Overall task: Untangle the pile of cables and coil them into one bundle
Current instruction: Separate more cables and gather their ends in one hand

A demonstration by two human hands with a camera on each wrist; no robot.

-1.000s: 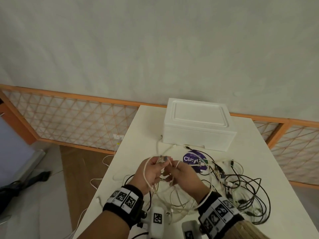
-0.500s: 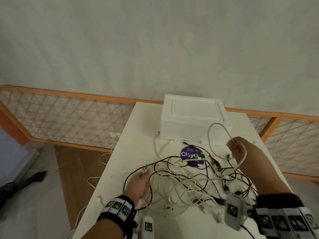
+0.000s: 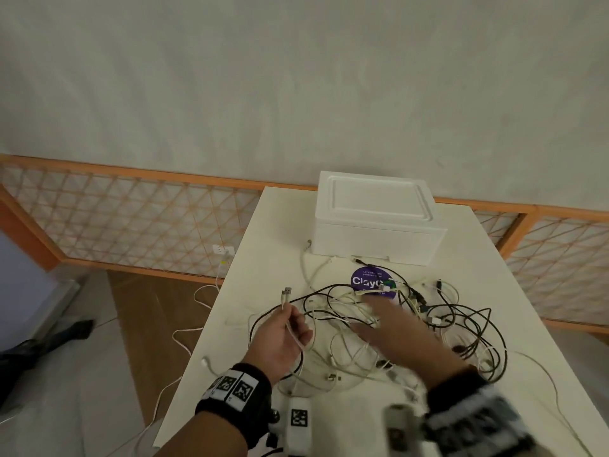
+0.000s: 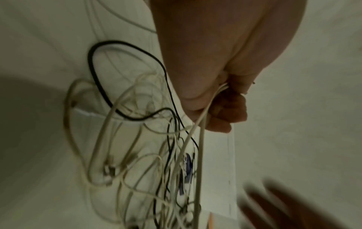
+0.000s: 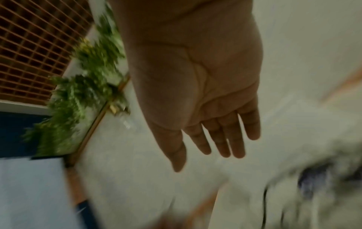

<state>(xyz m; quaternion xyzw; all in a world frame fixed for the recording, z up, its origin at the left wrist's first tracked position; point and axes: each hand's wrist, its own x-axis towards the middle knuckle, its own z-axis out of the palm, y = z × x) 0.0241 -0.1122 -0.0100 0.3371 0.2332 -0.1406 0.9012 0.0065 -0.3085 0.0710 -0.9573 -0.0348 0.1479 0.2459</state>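
Floor, far left: a loose white cord [image 3: 184, 334] trailed over the wooden floor beside your surface [image 3: 250, 258], running up toward a wall socket [image 3: 223, 250] in the orange lattice fence [image 3: 131, 222].
Left hand: your left hand [image 3: 280, 341] hovered over the near left part of the surface, its grip pinched on a white USB cable [image 3: 286, 300]; the metal plug stood up above your fingers [image 4: 225, 113], and the left wrist view showed the cord doubled and clamped between thumb and curled fingers.
Cable pile: the tangle of black and white cables [image 3: 379, 324] lay spread across the middle of the surface, between your two hands and out to the right, the held cable running down into it.
Sticker: a round purple label [image 3: 369, 282] reading "Clay" lay flat at the far edge of the pile, partly under the cords.
Box: a white foam box [image 3: 375, 219] with its lid on stood at the far end of the surface, just behind the pile.
Right hand: your right hand [image 3: 392, 328] was motion-blurred above the pile; the right wrist view showed its grip apart, fingers [image 5: 225, 139] straight and holding nothing. You could not tell whether it touched the cables.
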